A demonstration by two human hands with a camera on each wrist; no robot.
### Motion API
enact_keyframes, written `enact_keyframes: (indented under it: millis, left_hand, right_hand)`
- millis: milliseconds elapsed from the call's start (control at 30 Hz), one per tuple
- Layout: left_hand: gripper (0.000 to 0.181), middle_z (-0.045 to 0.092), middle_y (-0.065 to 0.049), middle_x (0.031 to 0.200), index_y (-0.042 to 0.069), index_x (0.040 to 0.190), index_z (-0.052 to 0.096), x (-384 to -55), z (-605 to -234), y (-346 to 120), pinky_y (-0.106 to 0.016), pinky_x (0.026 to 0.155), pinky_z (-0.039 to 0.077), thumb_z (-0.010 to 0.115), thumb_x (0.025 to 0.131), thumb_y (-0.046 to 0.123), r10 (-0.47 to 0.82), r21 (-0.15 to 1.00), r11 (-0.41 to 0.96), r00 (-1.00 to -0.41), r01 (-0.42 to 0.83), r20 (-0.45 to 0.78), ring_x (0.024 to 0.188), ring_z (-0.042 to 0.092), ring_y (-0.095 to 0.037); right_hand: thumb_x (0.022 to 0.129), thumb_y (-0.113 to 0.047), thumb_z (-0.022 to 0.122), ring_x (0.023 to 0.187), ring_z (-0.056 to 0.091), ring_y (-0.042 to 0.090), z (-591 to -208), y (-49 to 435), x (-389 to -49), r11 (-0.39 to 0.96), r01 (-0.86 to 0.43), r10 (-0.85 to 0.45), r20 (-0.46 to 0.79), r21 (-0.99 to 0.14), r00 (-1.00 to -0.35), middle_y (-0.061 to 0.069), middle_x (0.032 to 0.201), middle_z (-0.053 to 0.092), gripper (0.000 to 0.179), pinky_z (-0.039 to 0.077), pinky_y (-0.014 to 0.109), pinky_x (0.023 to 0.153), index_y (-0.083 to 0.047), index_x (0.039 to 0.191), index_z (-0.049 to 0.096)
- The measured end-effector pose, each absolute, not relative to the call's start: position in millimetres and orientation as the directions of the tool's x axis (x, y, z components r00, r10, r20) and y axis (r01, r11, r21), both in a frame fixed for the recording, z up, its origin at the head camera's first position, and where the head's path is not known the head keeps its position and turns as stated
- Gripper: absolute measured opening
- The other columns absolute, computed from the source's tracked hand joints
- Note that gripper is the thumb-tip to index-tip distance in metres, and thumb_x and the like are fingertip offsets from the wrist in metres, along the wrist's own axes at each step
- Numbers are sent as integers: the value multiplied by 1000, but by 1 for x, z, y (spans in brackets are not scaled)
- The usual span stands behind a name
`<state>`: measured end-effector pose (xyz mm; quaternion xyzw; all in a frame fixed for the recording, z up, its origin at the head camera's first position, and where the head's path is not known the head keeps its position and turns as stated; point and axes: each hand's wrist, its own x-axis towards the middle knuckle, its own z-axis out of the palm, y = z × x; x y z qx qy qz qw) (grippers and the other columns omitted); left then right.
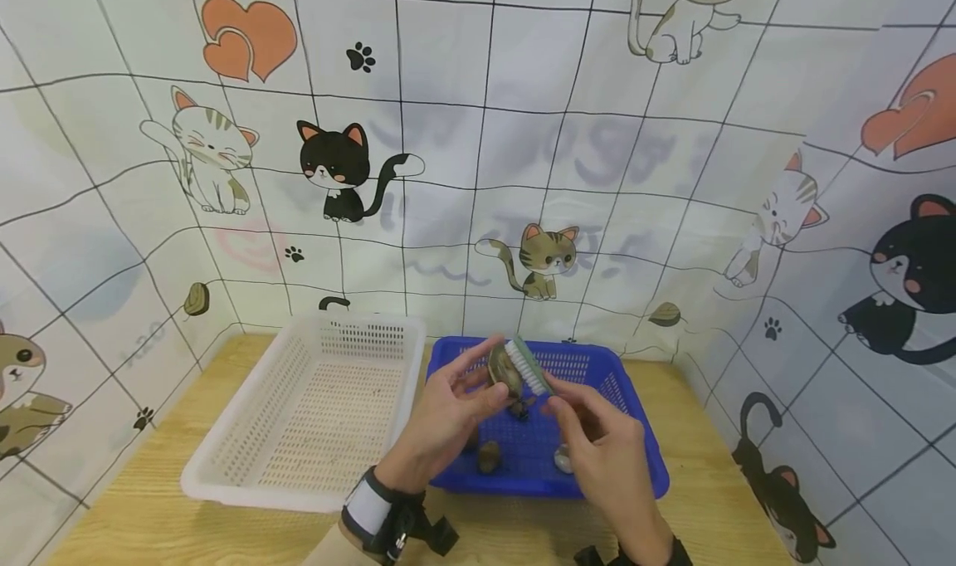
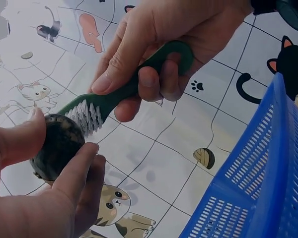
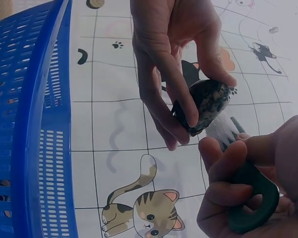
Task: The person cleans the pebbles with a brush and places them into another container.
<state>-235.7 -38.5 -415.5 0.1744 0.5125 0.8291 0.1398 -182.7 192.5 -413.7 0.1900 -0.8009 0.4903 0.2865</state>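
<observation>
Between the thumb and fingers of my left hand (image 1: 456, 404) is a dark, mottled, rounded object (image 2: 59, 146); whether it is a stone or a shell I cannot tell. My right hand (image 1: 605, 446) grips a green scrub brush (image 2: 121, 91) by its handle, which ends in a ring. The brush's white bristles (image 2: 85, 119) meet the side of the mottled object. Both hands are above the blue basket (image 1: 653, 454). Inside that basket lie a small brown lump (image 1: 489, 457), a pale piece (image 1: 563, 458) and a dark piece (image 1: 519, 408), each partly or closely overlapped by the hands.
To the left, a white perforated basket (image 1: 306, 491) stands beside the blue one on the wooden table (image 1: 717, 483). A sheet (image 1: 448, 134) printed with cats and grid lines rises behind and along both sides. Dark straps (image 1: 403, 516) circle the wrists.
</observation>
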Motion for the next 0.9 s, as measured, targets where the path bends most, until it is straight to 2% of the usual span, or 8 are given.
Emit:
enact_keyframes:
  millis: [167,400,533,600,900]
  left_hand:
    - [77,56,-26,173,14,181,42,-238,-415,-37,-35,120,65,76,112,5,385,887,-458,-913,-61,137,140,72,-16]
    - [77,56,-26,173,17,180,44,-241,-419,-38,-33,118,64,73,111,0,412,911,-405,-904,-71,113,146,69,-20]
    - [77,59,-25,168,19,180,46,-241,-421,-38,-33,115,64,76,110,2,432,927,-371,-894,-58,117,148,69,-24]
    - [77,60,-24,167,19,180,46,-241,-421,-38,-33,114,64,76,110,3,433,928,-368,-893,-51,123,147,69,-24]
    - [75,64,-22,161,16,180,45,-243,-420,-40,-31,114,66,70,112,-4,372,910,-411,-921,-49,118,137,72,-18]
  right_hand:
    - [110,1,77,67,69,17,-413,192,-184,452,-551,-3,616,-701,-788,1,102,89,34,58,19,58,-21,135,82]
    - [111,5,73,67,62,-1,-416,193,-187,494,-591,-100,634,-638,-767,-1,100,86,57,57,19,56,-22,161,70]
    - [116,1,66,62,55,-3,-418,194,-189,486,-583,-166,586,-651,-793,-2,99,83,58,52,22,49,-22,169,63]
    - [118,-1,64,60,53,-3,-418,195,-190,491,-561,-173,556,-667,-813,-3,99,82,56,51,23,47,-24,170,63]
    - [118,-2,64,59,52,-3,-421,195,-190,509,-532,-166,529,-677,-832,-1,97,81,48,50,24,47,-14,164,68]
